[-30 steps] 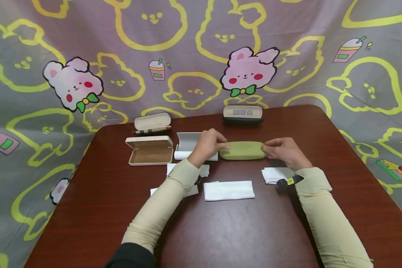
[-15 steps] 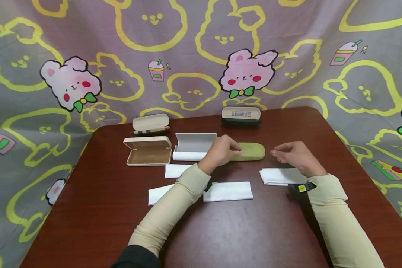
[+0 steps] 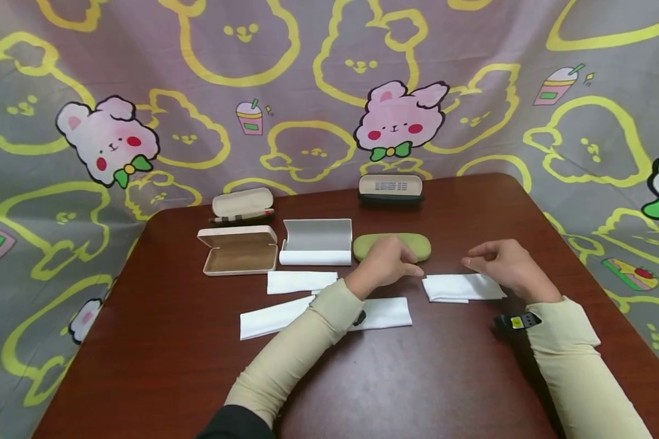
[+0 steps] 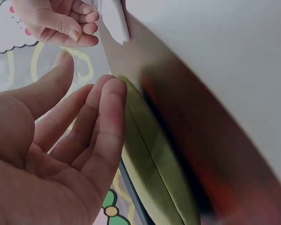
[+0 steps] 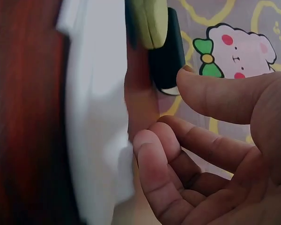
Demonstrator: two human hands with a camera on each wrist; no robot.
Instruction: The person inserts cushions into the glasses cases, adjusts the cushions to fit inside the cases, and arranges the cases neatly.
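Observation:
A green glasses case (image 3: 421, 242), closed, lies on the table behind my left hand (image 3: 388, 262). In the left wrist view that hand's fingers are loosely bent, thumb apart, holding nothing beside the case (image 4: 150, 154); whether they touch it I cannot tell. My right hand (image 3: 507, 265) hovers by the right end of a folded white cloth (image 3: 453, 288). The right wrist view has its thumb well away from its bent fingers, with nothing between them, close to the cloth (image 5: 98, 112).
An opened white case (image 3: 318, 256), an opened beige case (image 3: 240, 259) and a checked case (image 3: 243, 204) stand left. At the back is a black case (image 3: 391, 198). More folded white cloths (image 3: 301, 281) lie in front. A patterned curtain (image 3: 198, 91) hangs behind the brown table (image 3: 159, 341).
Both hands have let go of the green case. My left hand has moved right and toward me, in front of the case. My right hand has moved right, away from it, to the cloth.

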